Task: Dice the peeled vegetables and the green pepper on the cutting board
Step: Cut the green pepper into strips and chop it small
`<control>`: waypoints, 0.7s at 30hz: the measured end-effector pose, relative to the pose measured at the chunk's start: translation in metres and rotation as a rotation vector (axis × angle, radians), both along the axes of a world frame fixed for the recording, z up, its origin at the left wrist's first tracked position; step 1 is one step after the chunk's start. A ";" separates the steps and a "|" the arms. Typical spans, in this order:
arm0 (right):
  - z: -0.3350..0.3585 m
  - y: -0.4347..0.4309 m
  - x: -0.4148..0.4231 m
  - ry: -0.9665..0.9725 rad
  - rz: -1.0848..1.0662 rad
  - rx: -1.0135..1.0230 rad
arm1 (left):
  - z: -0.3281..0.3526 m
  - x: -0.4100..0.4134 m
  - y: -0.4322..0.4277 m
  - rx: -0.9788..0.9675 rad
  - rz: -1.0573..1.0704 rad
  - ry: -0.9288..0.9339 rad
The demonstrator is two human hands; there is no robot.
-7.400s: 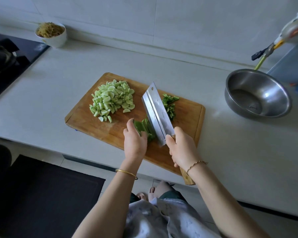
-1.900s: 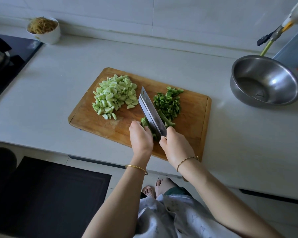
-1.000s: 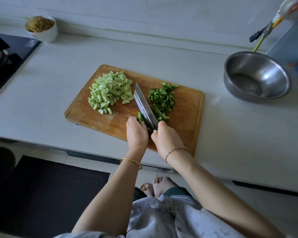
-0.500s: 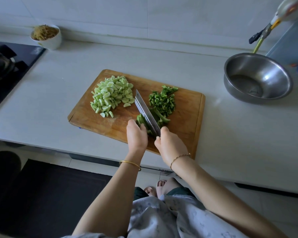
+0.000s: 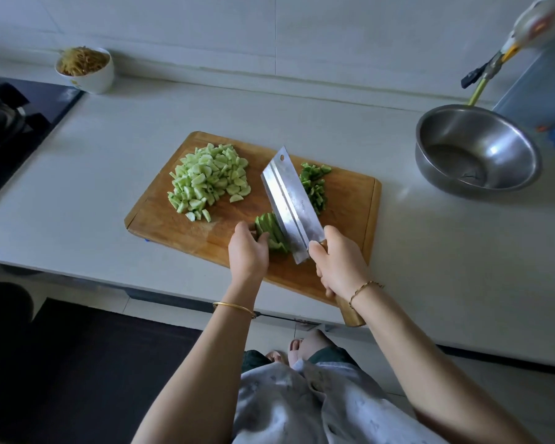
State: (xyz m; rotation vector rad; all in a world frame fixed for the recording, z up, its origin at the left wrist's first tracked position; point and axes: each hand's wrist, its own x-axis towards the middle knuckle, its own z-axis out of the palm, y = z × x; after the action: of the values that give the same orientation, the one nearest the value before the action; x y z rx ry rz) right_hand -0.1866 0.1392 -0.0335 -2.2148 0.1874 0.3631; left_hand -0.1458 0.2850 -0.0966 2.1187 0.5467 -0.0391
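Note:
A wooden cutting board [image 5: 343, 200] lies on the pale counter. A heap of pale green diced vegetable [image 5: 209, 182] sits on its left half. Small dark green pepper dice [image 5: 314, 187] lie on the right, partly behind the cleaver [image 5: 289, 203]. My right hand [image 5: 340, 261] grips the cleaver's wooden handle, with the blade tilted and its flat side facing up. My left hand [image 5: 249, 251] holds a bunch of green pepper strips [image 5: 271, 232] with curled fingers, just left of the blade.
A steel bowl [image 5: 476, 150] stands at the right on the counter. A white bowl of shredded food [image 5: 84, 68] sits at the back left beside a black hob [image 5: 10, 120]. The counter's front edge runs just below the board.
The cleaver has lifted and tilted, so its flat side now shows. My right hand has drawn back to the right. My left hand stays on the pepper strips.

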 end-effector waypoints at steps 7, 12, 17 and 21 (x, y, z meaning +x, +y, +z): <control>-0.001 0.003 -0.011 0.011 0.024 -0.026 | 0.001 0.004 0.000 -0.019 0.037 0.037; -0.001 0.008 -0.011 0.036 0.043 -0.053 | 0.002 0.006 0.001 0.044 0.023 0.062; 0.001 0.020 -0.011 0.048 0.069 -0.149 | 0.002 0.008 0.001 0.022 0.027 0.073; -0.003 0.033 -0.009 0.011 0.091 -0.249 | 0.000 0.009 0.001 0.005 0.037 0.080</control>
State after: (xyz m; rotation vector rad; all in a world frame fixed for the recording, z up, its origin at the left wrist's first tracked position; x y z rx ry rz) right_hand -0.1958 0.1721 -0.0369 -2.4733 0.1445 0.4207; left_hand -0.1369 0.2863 -0.0961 2.1186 0.6338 -0.1018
